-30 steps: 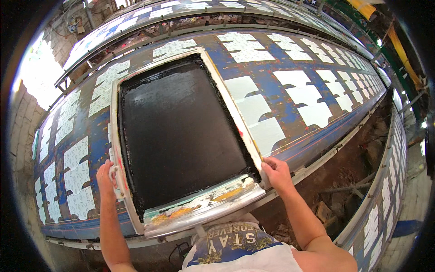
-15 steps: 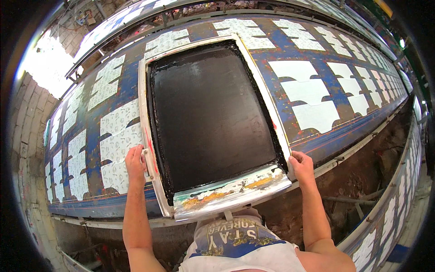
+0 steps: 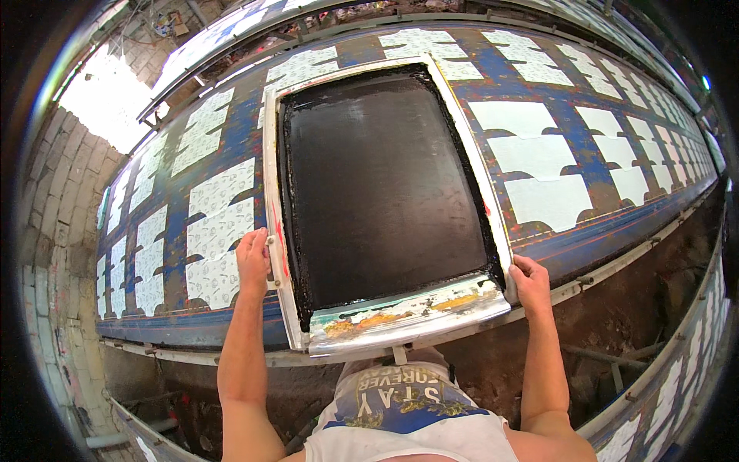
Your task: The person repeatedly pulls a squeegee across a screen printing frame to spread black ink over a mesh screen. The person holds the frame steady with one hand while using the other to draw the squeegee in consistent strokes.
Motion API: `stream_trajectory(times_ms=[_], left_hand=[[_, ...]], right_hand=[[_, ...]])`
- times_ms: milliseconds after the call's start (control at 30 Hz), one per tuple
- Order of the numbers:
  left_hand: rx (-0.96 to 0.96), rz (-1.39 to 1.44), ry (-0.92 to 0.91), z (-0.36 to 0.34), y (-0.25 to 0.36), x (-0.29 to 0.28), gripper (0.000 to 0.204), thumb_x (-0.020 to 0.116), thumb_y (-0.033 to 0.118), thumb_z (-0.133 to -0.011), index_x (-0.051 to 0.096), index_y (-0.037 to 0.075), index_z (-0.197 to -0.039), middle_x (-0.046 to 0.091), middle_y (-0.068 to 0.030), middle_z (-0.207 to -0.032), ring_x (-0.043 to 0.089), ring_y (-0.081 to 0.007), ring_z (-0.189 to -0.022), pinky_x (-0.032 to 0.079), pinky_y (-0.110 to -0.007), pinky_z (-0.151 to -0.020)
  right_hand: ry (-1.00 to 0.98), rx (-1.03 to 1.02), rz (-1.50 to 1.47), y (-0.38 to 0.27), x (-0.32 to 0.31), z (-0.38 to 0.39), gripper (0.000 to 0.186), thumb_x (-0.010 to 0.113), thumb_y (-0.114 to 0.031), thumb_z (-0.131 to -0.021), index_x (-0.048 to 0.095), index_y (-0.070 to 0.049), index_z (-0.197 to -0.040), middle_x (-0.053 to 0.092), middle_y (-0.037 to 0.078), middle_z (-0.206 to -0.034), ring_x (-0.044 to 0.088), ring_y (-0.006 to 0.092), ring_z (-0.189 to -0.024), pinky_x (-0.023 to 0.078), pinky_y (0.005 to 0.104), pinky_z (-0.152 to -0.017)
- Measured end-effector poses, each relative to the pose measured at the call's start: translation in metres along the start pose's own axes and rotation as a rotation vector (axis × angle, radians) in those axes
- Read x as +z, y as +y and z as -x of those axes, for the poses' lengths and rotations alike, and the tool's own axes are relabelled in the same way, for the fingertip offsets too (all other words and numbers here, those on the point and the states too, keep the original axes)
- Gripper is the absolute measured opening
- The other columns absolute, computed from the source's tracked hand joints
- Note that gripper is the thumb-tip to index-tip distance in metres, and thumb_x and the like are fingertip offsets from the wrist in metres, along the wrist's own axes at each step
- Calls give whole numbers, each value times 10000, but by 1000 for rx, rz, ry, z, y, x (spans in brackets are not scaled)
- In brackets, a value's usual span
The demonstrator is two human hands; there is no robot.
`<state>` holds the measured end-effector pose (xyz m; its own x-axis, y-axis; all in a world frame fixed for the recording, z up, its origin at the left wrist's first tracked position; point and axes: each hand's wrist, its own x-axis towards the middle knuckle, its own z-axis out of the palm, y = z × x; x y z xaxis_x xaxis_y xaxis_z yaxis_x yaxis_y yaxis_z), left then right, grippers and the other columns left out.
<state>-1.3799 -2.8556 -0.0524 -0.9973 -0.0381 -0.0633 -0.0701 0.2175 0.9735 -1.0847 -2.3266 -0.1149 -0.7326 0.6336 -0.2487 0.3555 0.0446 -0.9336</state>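
Note:
A screen-printing frame (image 3: 279, 231) with pale, paint-smeared sides lies over the long printing table, its mesh (image 3: 381, 185) coated in dark, glossy ink or emulsion. Across its near end rests a shiny metal bar (image 3: 416, 312) streaked with white, green and orange paint. My left hand (image 3: 253, 260) is closed at the small metal bracket on the frame's left side. On the opposite side, near the lower right corner, my right hand (image 3: 531, 283) grips the frame's edge with bent fingers. What lies beneath the screen is hidden.
The blue, paint-stained table (image 3: 608, 227) carries rows of cut fabric pieces: patterned ones (image 3: 219, 239) left, plain white ones (image 3: 539, 204) right. A metal rail (image 3: 608, 281) follows its near edge. Another table (image 3: 677, 377) runs at lower right; a block wall (image 3: 65, 200) stands left.
The whole scene sits further right in the picture as the view has shifted. Against the fabric pieces, the screen frame has slid slightly right. Both hands keep their hold.

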Motion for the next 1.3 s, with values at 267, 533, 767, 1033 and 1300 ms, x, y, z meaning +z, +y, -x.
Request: stream_trajectory(times_ms=[267,533,767,1033,1300], left_hand=[[262,-282,48,-24,-34,-1,276,724,367,-1075,765,94,-1055,554,52,-726,457,-44,-529,341,-265,-446],[139,-450,142,-12,-29,8,205,762,251,-994,753,81,-1109,791,-224,-1046,768,-385,-1027,581,-469,-921],[99,-442,145,-15,-30,3,232,644,192,-988,763,105,-1168,799,-223,-1132,754,-416,-1110,573,-499,-972],[89,-353,181,-20,-43,5,381,653,202,-946,737,51,-1285,790,-252,-1206,746,-432,-1171,569,-493,-1023],[45,-257,87,-29,-51,5,289,655,189,-937,808,2,-1096,811,-234,-1072,781,-401,-1047,584,-478,-921]], right_hand=[[154,-578,772,-40,21,40,478,810,-180,-956,703,-70,-1409,664,217,-1436,639,421,-1330,545,514,-1084],[-517,-1051,804,-82,89,123,610,890,-59,-767,728,-149,-1348,699,139,-1391,677,372,-1293,567,504,-1066],[-399,-1170,903,-103,125,121,468,754,-11,-828,717,-98,-1287,765,97,-1192,731,347,-1100,574,502,-939],[-492,-1025,1076,-124,163,112,431,766,-17,-761,795,-143,-1172,775,99,-1065,757,352,-1002,601,489,-882],[-850,-541,1333,-177,169,64,345,815,-224,-879,789,-112,-1205,809,196,-1048,762,442,-1039,603,558,-915]])
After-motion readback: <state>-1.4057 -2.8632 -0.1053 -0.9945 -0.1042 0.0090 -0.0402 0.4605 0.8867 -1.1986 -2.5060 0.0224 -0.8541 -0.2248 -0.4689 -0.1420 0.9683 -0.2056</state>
